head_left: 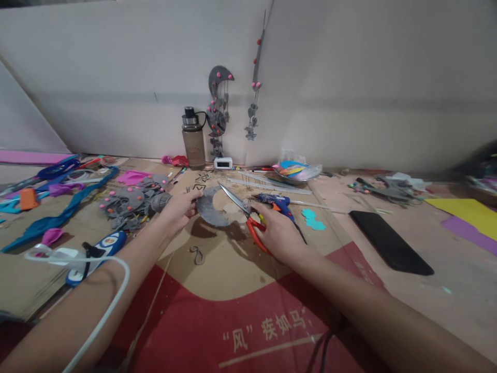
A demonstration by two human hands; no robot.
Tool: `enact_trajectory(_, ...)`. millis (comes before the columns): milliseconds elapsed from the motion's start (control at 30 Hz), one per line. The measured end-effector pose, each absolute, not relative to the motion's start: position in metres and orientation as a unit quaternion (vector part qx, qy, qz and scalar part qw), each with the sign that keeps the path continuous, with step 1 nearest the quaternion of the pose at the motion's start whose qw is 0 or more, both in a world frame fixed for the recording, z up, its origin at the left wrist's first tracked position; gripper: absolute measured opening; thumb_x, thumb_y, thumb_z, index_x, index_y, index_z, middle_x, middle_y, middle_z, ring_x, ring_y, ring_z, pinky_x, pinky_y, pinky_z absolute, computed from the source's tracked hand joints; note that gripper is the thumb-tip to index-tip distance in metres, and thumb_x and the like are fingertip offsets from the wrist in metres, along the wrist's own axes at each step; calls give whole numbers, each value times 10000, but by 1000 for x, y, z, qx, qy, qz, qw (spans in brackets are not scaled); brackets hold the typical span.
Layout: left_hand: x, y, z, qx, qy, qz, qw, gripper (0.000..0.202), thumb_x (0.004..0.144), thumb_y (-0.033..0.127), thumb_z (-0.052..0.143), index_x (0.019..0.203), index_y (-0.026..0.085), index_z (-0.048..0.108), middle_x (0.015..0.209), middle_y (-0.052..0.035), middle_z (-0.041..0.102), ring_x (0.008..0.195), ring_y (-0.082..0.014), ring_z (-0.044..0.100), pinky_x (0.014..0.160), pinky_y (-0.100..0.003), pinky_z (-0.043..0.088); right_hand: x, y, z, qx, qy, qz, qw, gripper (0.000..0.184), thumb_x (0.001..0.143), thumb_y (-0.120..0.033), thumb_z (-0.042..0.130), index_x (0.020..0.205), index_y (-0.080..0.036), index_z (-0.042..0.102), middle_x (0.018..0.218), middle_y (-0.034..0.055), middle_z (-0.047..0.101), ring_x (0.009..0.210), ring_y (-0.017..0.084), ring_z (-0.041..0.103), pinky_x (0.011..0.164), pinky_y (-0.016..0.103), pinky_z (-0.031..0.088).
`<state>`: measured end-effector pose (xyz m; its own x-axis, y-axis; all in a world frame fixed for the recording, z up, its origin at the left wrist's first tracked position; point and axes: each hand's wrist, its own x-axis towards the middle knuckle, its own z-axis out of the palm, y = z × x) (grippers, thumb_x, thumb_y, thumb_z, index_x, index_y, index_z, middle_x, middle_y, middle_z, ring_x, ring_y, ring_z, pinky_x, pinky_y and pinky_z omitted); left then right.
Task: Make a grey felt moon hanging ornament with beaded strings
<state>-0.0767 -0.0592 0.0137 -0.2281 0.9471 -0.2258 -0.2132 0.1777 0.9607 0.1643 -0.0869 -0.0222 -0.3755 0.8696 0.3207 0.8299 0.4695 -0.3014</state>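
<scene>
My left hand (179,208) pinches the left edge of a grey glittery crescent-shaped foam piece (212,208), holding it just above the cardboard. My right hand (276,234) is closed round the orange handles of a pair of scissors (244,213). The steel blades are parted and point up-left over the crescent's inner curve. A blue glue gun (276,202) lies just behind my right hand, and a small grey foam offcut (198,255) lies on the cardboard in front of the crescent.
A pile of grey foam shapes with pink beads (132,203) lies left. A water bottle (193,139), a small white clock (222,163) and a bowl of coloured scraps (295,172) stand at the back. A black phone (389,241) and teal cutouts (312,219) lie right.
</scene>
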Motion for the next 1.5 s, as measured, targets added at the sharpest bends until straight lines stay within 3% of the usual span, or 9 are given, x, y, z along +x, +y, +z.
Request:
enact_trajectory(100,-75,-61,15,364,557,545,511,249,630,156,639,556,176,402,381,109,269,302,-16,194,322,-146,91,163,-88,-20,-496,-838,27,225,458,868,-362,484,1304,-228,442,1054,92,623,964,221,573,789,284,421)
enact_trajectory(333,-72,-65,17,390,564,519,510,221,639,171,625,547,169,424,403,104,270,315,-18,196,332,-151,95,164,-86,-24,-499,-849,-35,170,512,851,-343,525,1335,-210,425,1046,106,603,990,239,543,802,304,408)
enact_trajectory(733,-76,-64,20,381,551,504,545,127,605,161,638,570,142,518,379,101,270,304,-12,178,329,-152,64,166,-87,-20,-501,-856,-50,120,428,867,-281,485,1294,-248,458,946,81,659,861,207,606,636,261,375)
enact_trajectory(1100,-81,-60,17,390,534,511,549,275,608,178,665,515,169,407,379,102,261,303,-7,168,319,-141,84,168,-81,-28,-504,-832,53,226,402,868,-283,485,1264,-217,485,1034,78,679,899,199,628,762,272,437)
enact_trajectory(1267,-84,-60,14,395,531,505,554,272,621,184,668,527,172,413,378,104,257,299,-10,173,322,-150,83,167,-85,-26,-497,-841,37,211,468,871,-352,497,1322,-250,425,1118,83,625,1011,212,582,798,280,432)
enact_trajectory(1500,-85,-58,13,385,524,515,559,280,639,164,649,530,175,391,370,103,257,293,-7,164,320,-147,78,164,-88,-24,-501,-851,-22,154,447,866,-356,505,1297,-252,455,1001,82,631,909,217,585,708,275,405)
